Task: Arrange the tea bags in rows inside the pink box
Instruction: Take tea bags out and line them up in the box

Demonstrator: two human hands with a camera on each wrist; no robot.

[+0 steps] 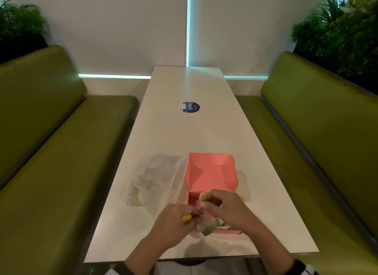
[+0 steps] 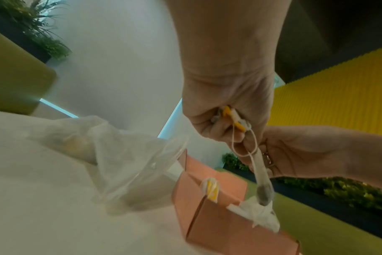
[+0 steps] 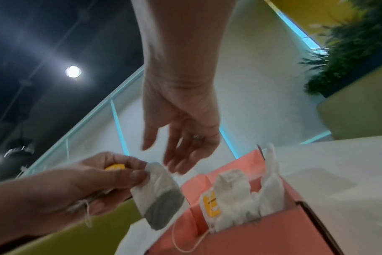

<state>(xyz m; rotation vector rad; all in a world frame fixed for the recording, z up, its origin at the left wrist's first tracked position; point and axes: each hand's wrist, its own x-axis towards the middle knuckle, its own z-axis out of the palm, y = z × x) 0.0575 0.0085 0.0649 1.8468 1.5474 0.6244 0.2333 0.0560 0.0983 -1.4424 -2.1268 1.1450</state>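
Observation:
The pink box stands open near the front of the white table, its lid tilted back. My left hand pinches a tea bag by its top, with the yellow tag and string bunched in the fingers, just left of the box's front corner. The held tea bag hangs free beside the box wall. My right hand hovers over the box with relaxed fingers, holding nothing. Several tea bags stand crumpled inside, one with a yellow tag.
A clear plastic bag holding more tea bags lies left of the box, touching it. A round blue sticker sits further up the table. Green benches run along both sides. The table's front edge is close to my wrists.

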